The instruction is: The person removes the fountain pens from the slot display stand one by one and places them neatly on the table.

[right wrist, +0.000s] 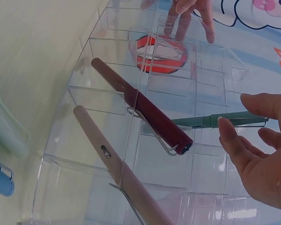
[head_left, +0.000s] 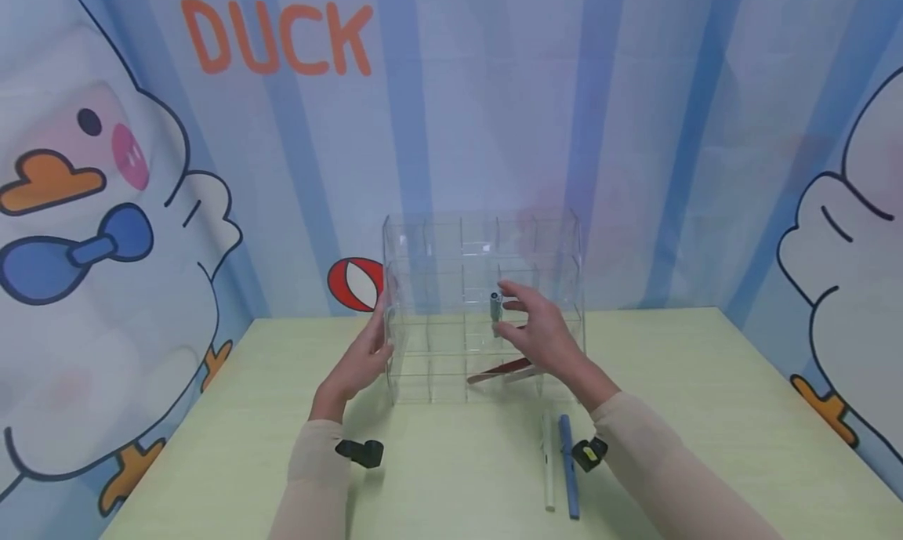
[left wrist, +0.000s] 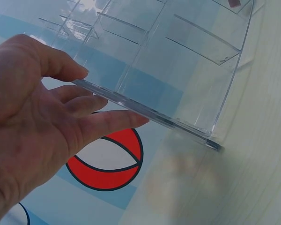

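Observation:
A clear divided rack (head_left: 446,320) stands on the table, its compartments facing me. At its left side, my left hand (head_left: 361,361) grips the side panel, thumb on one face and fingers on the other in the left wrist view. My right hand (head_left: 542,330) pinches a green pen (right wrist: 203,122) between thumb and finger near the clipped end. The pen's other end reaches into a compartment. Closer to the camera in the right wrist view, a dark red pen (right wrist: 154,117) and a pinkish-beige pen (right wrist: 113,161) lie slanted in lower compartments.
On the table in front of the rack lie a pale green pen (head_left: 548,462) and a blue pen (head_left: 568,468), side by side below the right forearm. Behind the rack hangs a striped blue curtain (head_left: 480,93) with duck pictures.

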The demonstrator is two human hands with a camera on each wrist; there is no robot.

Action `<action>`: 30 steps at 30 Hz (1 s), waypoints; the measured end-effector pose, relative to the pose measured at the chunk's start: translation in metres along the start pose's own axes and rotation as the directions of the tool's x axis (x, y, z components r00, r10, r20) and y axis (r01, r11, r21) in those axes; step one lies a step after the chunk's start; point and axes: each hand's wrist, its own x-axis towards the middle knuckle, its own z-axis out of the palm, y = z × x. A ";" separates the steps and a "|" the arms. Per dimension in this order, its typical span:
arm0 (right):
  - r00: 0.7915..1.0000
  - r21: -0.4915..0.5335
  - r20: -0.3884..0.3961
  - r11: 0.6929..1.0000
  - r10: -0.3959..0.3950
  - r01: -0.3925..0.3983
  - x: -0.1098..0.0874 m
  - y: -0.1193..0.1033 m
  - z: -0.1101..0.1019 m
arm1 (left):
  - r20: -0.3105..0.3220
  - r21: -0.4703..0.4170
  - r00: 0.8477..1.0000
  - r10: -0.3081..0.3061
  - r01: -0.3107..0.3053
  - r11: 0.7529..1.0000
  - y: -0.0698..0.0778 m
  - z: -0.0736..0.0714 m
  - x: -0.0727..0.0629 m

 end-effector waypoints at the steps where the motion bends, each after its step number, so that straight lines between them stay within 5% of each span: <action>1: 1.000 -0.002 0.003 1.000 0.001 -0.001 0.001 -0.001 0.000 | -0.002 0.001 1.000 -0.002 0.002 1.000 0.000 0.000 0.000; 20: 0.994 -0.027 0.073 0.997 0.080 -0.078 0.012 -0.008 0.012 | -0.007 0.021 1.000 0.008 -0.007 1.000 -0.002 -0.001 0.001; 30: 0.994 -0.081 0.103 0.996 0.042 -0.034 0.020 -0.012 0.026 | -0.014 0.023 1.000 -0.004 0.004 1.000 -0.001 0.000 -0.001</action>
